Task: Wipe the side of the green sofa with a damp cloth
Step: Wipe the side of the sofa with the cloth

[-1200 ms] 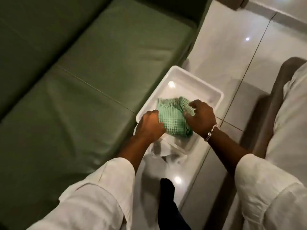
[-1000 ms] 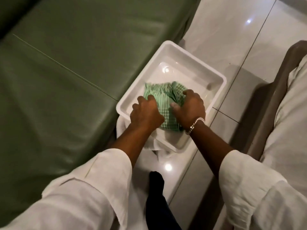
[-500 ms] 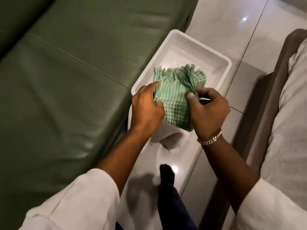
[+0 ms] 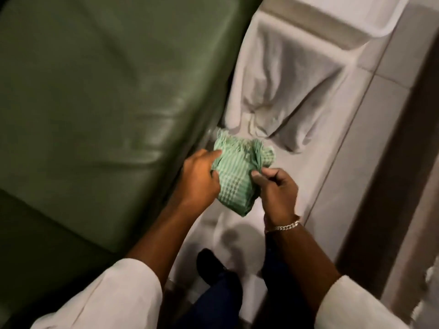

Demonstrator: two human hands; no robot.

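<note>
Holding the folded green cloth (image 4: 234,179) between them, both hands sit just below the middle of the frame, over the pale floor (image 4: 342,167) beside the sofa. The left hand (image 4: 198,178) is curled onto the cloth's edge at nine o'clock, thumb on top, fingers tucked under; the right hand (image 4: 276,186) pinches the opposite edge at three o'clock between thumb and bent fingers. The cloth's fringed end points toward twelve o'clock, close to the sofa's lower edge, though whether it touches is blurred. The green sofa (image 4: 99,96) fills the frame from eight to twelve o'clock, its side face falling away steeply and barely visible from above. A white tray (image 4: 356,32) lies at one o'clock with a crumpled white cloth (image 4: 280,86) trailing from under it toward the hands. The step in hand looks like readying the cloth, gathered into a pad, with wiping not yet begun. Next, one hand probably needs to take the pad flat in the palm, swing it toward nine o'clock and press it against the upright side panel.
</note>
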